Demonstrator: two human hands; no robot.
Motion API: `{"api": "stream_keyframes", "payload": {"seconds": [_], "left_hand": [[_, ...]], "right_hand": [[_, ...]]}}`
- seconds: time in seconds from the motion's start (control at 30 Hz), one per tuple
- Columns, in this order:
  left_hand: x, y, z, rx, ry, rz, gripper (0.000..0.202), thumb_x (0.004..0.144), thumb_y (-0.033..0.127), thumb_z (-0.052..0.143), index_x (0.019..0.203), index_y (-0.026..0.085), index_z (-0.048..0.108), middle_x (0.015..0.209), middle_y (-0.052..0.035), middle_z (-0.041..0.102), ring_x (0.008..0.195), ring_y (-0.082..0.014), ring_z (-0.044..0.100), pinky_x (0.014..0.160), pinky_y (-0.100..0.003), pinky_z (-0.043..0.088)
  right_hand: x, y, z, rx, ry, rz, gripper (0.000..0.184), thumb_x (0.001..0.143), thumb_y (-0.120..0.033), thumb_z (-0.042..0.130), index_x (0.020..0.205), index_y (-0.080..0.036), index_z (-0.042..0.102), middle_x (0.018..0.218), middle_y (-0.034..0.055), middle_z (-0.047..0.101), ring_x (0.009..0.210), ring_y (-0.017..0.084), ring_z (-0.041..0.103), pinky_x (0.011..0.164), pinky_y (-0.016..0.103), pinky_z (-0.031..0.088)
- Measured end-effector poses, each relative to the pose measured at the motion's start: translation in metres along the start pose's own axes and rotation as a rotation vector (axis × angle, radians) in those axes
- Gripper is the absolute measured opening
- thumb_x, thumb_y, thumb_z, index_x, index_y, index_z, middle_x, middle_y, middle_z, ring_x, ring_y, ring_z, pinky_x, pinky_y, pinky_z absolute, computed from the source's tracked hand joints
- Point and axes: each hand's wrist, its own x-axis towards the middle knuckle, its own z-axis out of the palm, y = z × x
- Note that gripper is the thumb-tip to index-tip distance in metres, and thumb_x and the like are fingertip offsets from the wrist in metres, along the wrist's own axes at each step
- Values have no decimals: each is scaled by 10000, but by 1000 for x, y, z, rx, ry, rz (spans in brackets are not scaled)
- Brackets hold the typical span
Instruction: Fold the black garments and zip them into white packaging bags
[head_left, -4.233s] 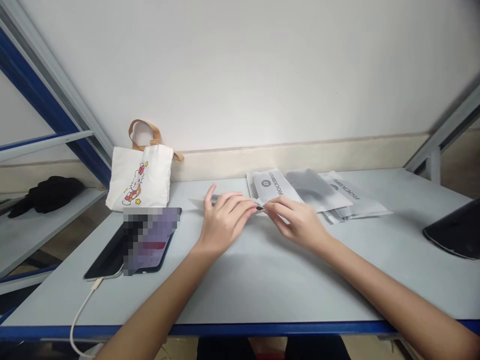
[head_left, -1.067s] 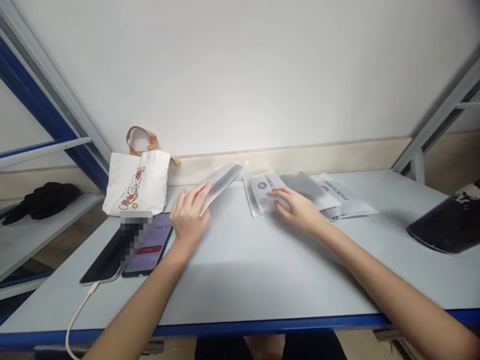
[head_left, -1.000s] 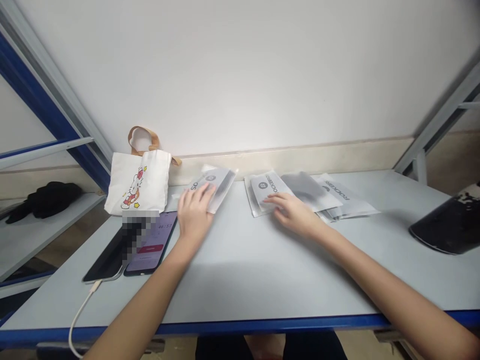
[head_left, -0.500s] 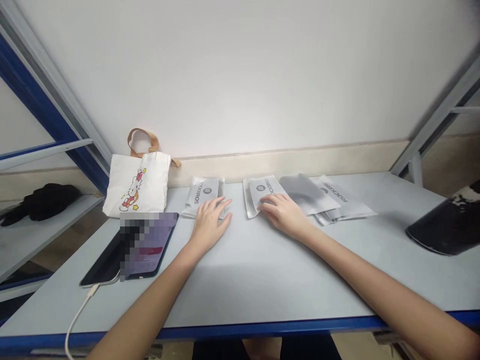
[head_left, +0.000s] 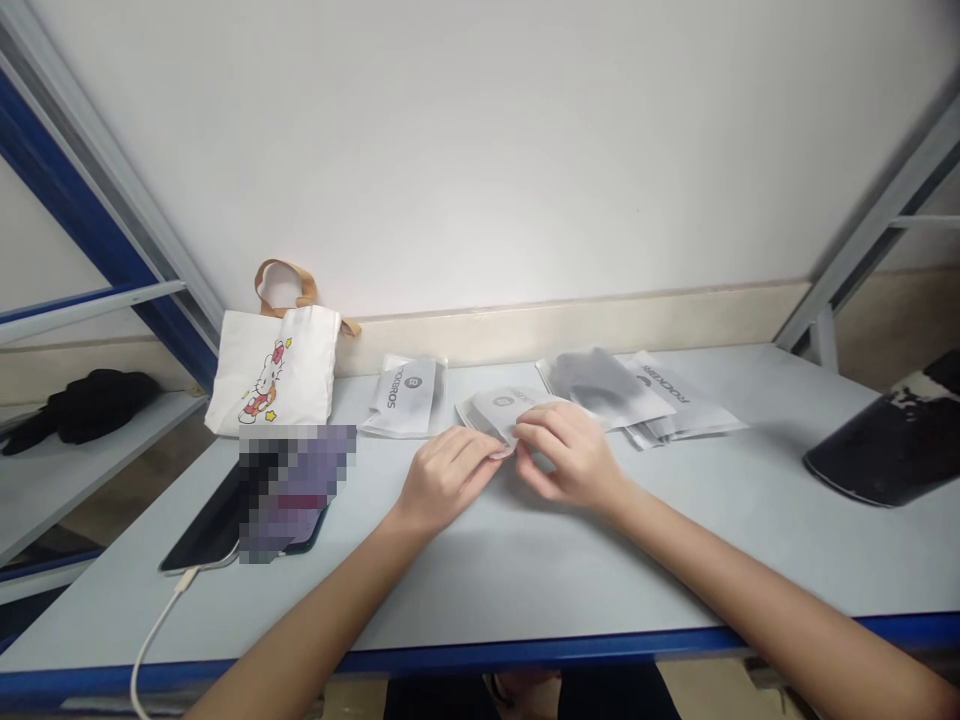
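Observation:
Between my hands is a frosted plastic bag (head_left: 500,401) with a round logo and dark print, its near edge raised off the table. My left hand (head_left: 448,475) pinches its near left corner between thumb and fingers. My right hand (head_left: 568,455) is curled against the bag's right side, fingertips closed at its near edge and partly hiding it. A similar bag (head_left: 409,396) reading ROCKBROS lies flat behind my left hand. Beyond my right hand lies a bag with something dark inside (head_left: 600,380), overlapping a small stack of printed bags (head_left: 679,405).
A white tote bag (head_left: 274,370) with a cartoon print stands at the back left. Before it lie two phones (head_left: 202,515), partly blurred out, one with a white cable (head_left: 154,640). A black curved object (head_left: 892,445) rests at the right. The wall (head_left: 495,180) closes off the back.
My left hand has left the left bag and moved right to grip the middle bag's corner. The middle bag has come nearer and left, away from the dark-filled bag, with my right hand on it.

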Motion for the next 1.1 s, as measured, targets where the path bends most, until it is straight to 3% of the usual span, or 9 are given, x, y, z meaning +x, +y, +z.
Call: {"api": "stream_keyframes", "payload": {"seconds": [0.13,0.4,0.63,0.87,0.97,1.1], "left_hand": [[-1,-3,-1,-16,38,-7,102,831,114,531,869,182,596,766,-6,691,710,-121,644,657,-232,515],[7,2,-8,-80,74,-12,195,788,97,586,962,183,609,865,-17,714,773,-117,664,707,-223,537],[9,-3,-9,32,-3,-25,134,839,144,544,924,199,632,857,-4,721,758,-119,664,698,-233,528],[7,-13,-6,77,-70,-156,111,861,202,539,905,216,640,866,10,713,785,-126,645,695,-245,496],[8,-17,-6,147,-77,-244,96,860,236,548,866,224,643,823,24,703,756,-129,628,653,-245,468],[9,-25,-11,202,-136,-389,88,858,275,549,846,245,631,820,41,686,740,-134,607,556,-230,421]], "right_hand": [[0,-5,1,-22,-64,-86,135,813,-140,511,901,-175,607,833,71,632,792,184,566,676,325,489],[-3,1,2,-74,5,-72,246,775,-60,465,949,-180,592,870,92,620,828,204,566,714,382,505],[-9,0,1,20,76,-100,348,725,-42,462,1011,-210,567,894,73,632,858,200,585,755,411,517],[1,-5,-18,-4,309,-69,269,760,-82,462,914,-271,572,820,44,585,740,182,604,588,346,529],[8,8,-34,-69,483,-23,235,763,-87,485,891,-254,591,784,46,564,643,173,586,514,331,500],[10,28,-43,-225,703,148,169,785,-111,534,855,-250,601,647,23,512,634,193,534,501,331,418]]}}
